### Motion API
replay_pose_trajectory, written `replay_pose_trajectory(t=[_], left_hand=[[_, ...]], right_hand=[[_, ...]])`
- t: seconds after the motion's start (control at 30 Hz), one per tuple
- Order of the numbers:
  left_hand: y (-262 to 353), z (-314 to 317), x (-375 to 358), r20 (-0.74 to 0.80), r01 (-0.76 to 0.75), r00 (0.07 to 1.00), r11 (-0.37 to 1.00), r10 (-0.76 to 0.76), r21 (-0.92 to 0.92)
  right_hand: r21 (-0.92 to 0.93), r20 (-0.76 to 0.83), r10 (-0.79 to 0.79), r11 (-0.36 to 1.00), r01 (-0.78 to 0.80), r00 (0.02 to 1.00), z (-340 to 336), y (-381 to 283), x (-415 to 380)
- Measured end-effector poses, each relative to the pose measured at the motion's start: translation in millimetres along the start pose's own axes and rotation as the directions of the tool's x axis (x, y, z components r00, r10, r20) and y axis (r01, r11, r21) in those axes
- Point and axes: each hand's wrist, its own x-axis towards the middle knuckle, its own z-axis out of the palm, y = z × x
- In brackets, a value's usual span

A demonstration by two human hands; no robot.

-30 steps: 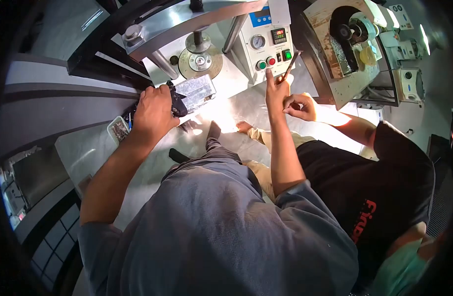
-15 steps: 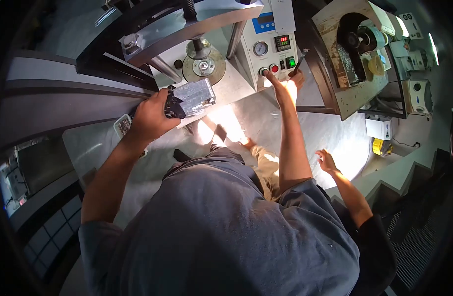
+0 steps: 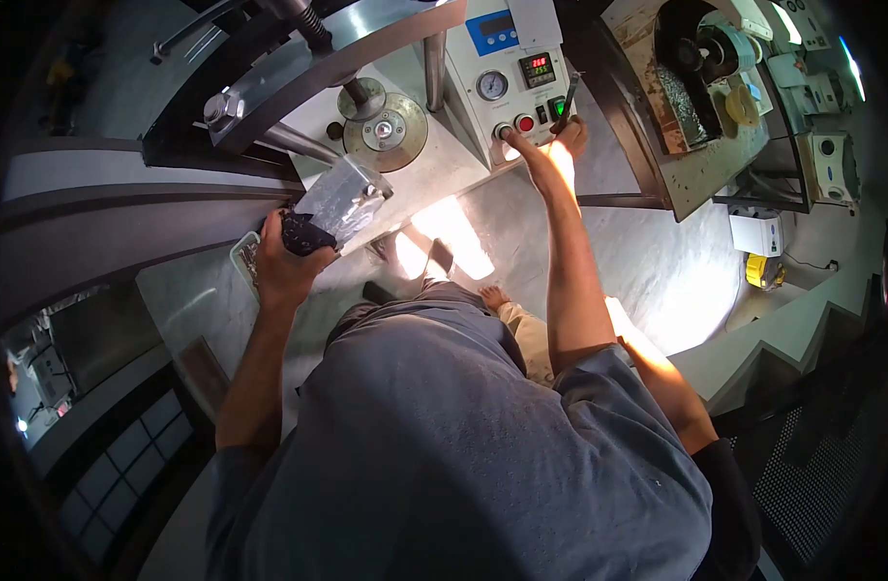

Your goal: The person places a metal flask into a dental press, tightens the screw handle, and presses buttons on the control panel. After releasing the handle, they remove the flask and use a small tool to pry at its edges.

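My left hand (image 3: pixel 287 263) is closed round a clear, shiny block (image 3: pixel 345 198) with crumpled black material (image 3: pixel 304 233) at its near end. The block is tilted, in front of the press's round metal plate (image 3: pixel 403 150). My right hand (image 3: pixel 558 147) is at the white control panel (image 3: pixel 471 95), its thumb on the round button (image 3: pixel 503 130) left of the red button (image 3: pixel 526 124). Its curled fingers hold a slim dark stick-like tool (image 3: pixel 569 99), pointing up beside the lit green switch (image 3: pixel 557 107).
The press frame (image 3: pixel 347 82) overhangs the plate. A pressure gauge (image 3: pixel 492 85) and a red-digit display (image 3: pixel 538 68) are on the panel. At the right a stained bench (image 3: pixel 700 179) bears a machine. Another person's arm (image 3: pixel 671 392) is beside my right arm.
My left hand has drawn the block back and left, tipping it more. My right thumb stays at the button. The other person's hand has gone behind my arm. The whole view has shifted slightly.
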Motion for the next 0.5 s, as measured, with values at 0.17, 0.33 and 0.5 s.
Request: replay_pose_trajectory(t=[0.17,0.33,0.5], left_hand=[[6.7,-6.4,-5.5,-0.036,0.020,0.999,0.995,-0.017,0.098],[17.6,-11.6,-5.1,0.023,-0.116,0.993,0.960,0.114,0.254],[15.5,-17.8,-0.6,0.149,-0.140,0.984,0.931,0.094,0.337]], right_hand=[[-0.059,0.017,-0.033,0.998,0.034,0.999,-5.2,-10.6,-0.5],[-0.061,0.000,0.006,0.998,-0.006,1.000,-4.3,-6.5,2.9],[-0.111,-0.018,-0.016,0.994,0.014,1.000,-4.3,-8.8,0.5]])
